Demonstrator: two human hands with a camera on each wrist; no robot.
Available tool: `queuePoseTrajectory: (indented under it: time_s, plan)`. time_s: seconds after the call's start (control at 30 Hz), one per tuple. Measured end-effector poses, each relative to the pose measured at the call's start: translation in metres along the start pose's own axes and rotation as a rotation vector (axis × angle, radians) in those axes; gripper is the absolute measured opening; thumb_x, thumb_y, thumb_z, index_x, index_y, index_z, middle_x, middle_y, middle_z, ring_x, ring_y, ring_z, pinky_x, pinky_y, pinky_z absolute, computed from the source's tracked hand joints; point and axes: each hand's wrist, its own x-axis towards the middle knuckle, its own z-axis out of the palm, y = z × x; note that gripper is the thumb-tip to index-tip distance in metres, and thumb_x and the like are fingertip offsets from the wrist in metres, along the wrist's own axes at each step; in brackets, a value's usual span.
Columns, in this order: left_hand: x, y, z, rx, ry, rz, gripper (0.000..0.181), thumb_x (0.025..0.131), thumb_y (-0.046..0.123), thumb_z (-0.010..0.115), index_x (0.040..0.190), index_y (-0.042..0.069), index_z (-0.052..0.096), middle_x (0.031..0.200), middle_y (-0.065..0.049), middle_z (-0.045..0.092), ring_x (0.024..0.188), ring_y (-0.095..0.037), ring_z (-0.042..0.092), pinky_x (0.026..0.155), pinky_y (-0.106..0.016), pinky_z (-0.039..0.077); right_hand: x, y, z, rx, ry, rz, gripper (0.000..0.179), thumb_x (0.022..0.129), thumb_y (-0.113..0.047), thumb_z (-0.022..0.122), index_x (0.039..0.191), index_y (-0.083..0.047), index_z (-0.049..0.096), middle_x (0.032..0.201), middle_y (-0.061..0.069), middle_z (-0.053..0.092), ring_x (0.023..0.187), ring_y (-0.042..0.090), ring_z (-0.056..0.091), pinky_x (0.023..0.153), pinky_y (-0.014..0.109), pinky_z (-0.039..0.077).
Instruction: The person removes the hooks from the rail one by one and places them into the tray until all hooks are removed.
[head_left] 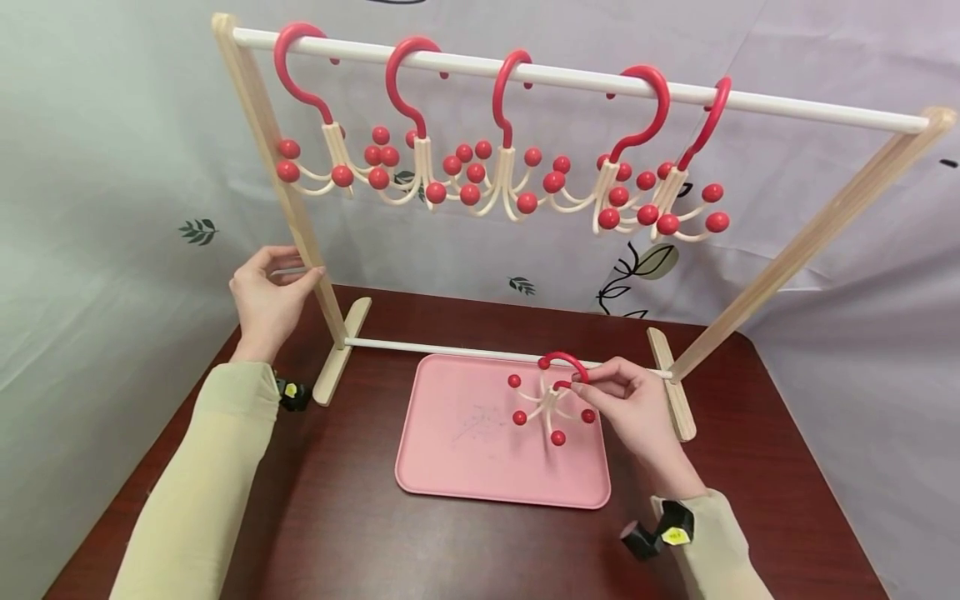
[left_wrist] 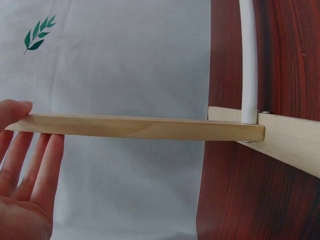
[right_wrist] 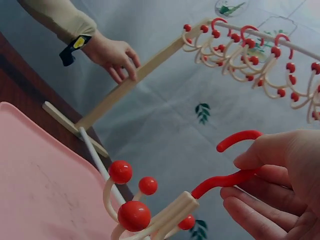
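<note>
My left hand (head_left: 266,296) holds the left wooden post (left_wrist: 135,126) of a clothes rack, thumb on one side and fingers on the other. A hanger (right_wrist: 175,212) with a red hook and curved pale prongs tipped with red balls is in my right hand (head_left: 637,408). Thumb and fingers pinch its red hook, and the prongs overlap a pink tray (head_left: 450,467) in the head view. Several matching hangers (head_left: 506,179) hang by their red hooks from the rack's white top rail (head_left: 581,79). Part of the held hook is hidden behind my right fingers.
The rack stands on wooden feet (head_left: 341,354) on a dark red-brown table (head_left: 337,500). A white lower bar (head_left: 405,345) joins its sides behind the tray. The right post (head_left: 810,242) leans outward in view. Pale leaf-printed cloth (head_left: 450,258) lies behind.
</note>
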Motion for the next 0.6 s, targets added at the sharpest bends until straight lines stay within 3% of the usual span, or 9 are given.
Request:
queuePoseTrajectory:
  time_s: [0.6]
  plan:
    - [-0.001, 0.002, 0.0, -0.002, -0.006, 0.004, 0.039, 0.087, 0.027, 0.083, 0.118, 0.008, 0.07, 0.112, -0.007, 0.072, 0.091, -0.009, 0.071, 0.08, -0.021, 0.058, 0.019, 0.022, 0.045, 0.047, -0.048, 0.07, 0.019, 0.084, 0.001, 0.082, 0.098, 0.005, 0.069, 0.099, 0.02, 0.074, 0.087, 0.018, 0.075, 0.078, 0.028, 0.06]
